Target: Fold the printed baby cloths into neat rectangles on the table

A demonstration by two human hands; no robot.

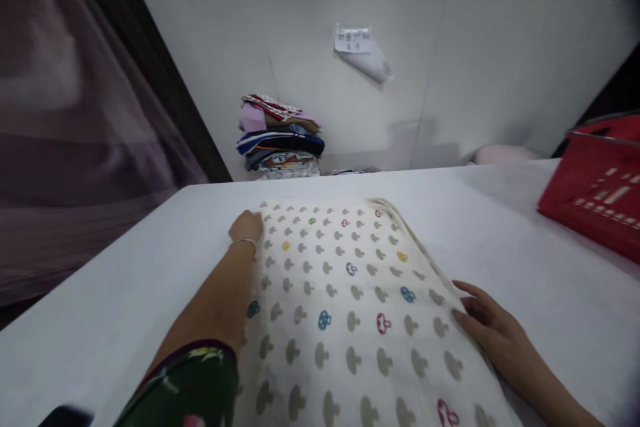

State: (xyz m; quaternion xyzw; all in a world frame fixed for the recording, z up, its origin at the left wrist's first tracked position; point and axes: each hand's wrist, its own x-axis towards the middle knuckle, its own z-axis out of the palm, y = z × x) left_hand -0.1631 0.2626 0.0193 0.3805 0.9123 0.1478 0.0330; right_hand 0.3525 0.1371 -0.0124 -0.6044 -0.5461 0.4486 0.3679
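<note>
A cream cloth (340,300) printed with grey mushrooms and a few coloured ones lies folded and spread out lengthwise in front of me. My left hand (246,227) is closed at its far left edge, the fingertips hidden on the cloth side. Along the right edge, my right hand (493,327) has its thumb over the cloth and its other fingers bent round the border, gripping it. Layered edges show at the cloth's far right corner. Its near end runs out of view at the bottom.
The cloth rests on a white table (140,267). Behind the table's far edge rises a stack of folded clothes (281,137). A red plastic basket (595,180) stands at the right. A pinkish curtain (75,120) hangs at the left, and a paper note (354,40) is on the wall.
</note>
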